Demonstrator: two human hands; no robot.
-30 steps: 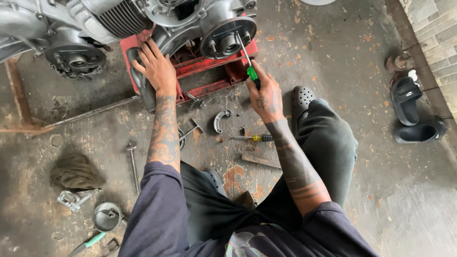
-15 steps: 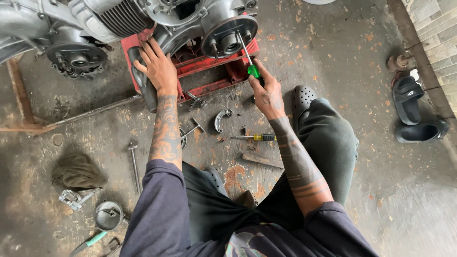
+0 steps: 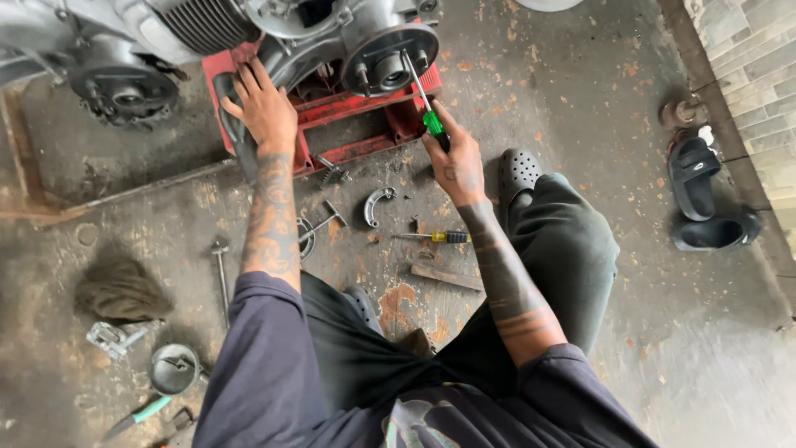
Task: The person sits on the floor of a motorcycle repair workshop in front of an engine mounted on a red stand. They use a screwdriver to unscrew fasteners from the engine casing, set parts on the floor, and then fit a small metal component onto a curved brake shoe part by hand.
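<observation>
At the far left the concrete floor (image 3: 663, 365) is crowded: a crumpled dark rag (image 3: 120, 290), a small metal part (image 3: 112, 338), a round metal cup (image 3: 172, 367) and a teal-handled tool (image 3: 137, 415) lie near the frame's lower edge, with a long socket wrench (image 3: 221, 278) just to their right. Above them the grey engine (image 3: 274, 37) sits on a red stand (image 3: 365, 116), its top cut off by the upper edge.

The left hand (image 3: 264, 108) lies flat and spread, fingers released, pressing on the stand's left end beside the engine casing. It holds nothing.

Between the two forearms, on the floor, lie a toothed gear (image 3: 332, 172), a curved metal shoe (image 3: 377, 205), a ring-shaped part (image 3: 307, 236), a yellow-handled screwdriver (image 3: 435, 237) and a flat rusty bar (image 3: 448, 277). They fill most of the room in front of the knees.

The right hand (image 3: 456, 162) is clenched around the green-handled screwdriver (image 3: 424, 104), whose shaft slants up and left to the round hub (image 3: 388, 62) on the engine's right end. Whether the tip touches the hub or a stud is hard to make out.

Right of that hand a black clog (image 3: 518, 174) covers the foot. Further right the floor opens out, bare but for a pair of black sandals (image 3: 705, 199) near the tiled wall (image 3: 746, 58).
</observation>
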